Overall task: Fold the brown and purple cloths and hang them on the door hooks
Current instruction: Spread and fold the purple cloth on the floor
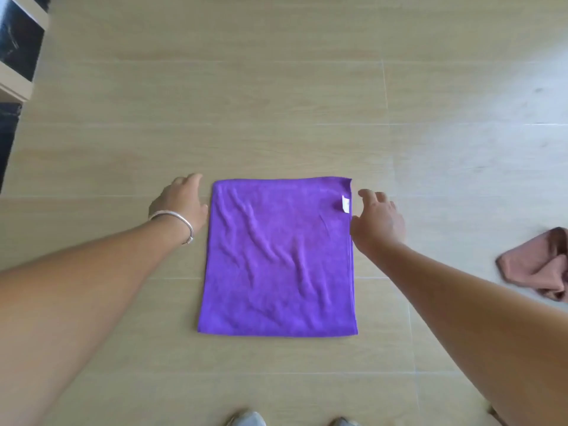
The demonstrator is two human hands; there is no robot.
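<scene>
The crumpled brown-pink cloth (536,267) is lying at the right edge of the picture and the frame is cutting off a part of it, so its full shape is not showing. At the bottom edge only the tips of two grey shoes (246,419) are appearing. In the upper left corner a pale shelf unit with dark compartments (18,41) is also being cut off, and what is inside it is too dark to make out. The whole picture is looking a little soft, so the small white label (345,204) near the far right corner of the purple cloth is not readable. The flat, rectangular purple microfibre cloth (278,259) is lying spread on the light wooden floor (276,103), in the middle, between the two arms, with soft wrinkles running over it. The left hand (181,201), wearing a thin silver bracelet (175,221) at the wrist, is hovering just beside the cloth's left edge near the far corner; its fingers are pointing away and mostly hidden behind the back of the hand, loosely bent, holding nothing. The right hand (376,221) is reaching at the cloth's right edge near the label, with its fingers relaxed and slightly spread, gripping nothing; whether it is touching the edge I cannot tell. The brown-pink cloth is lying well apart from both hands.
</scene>
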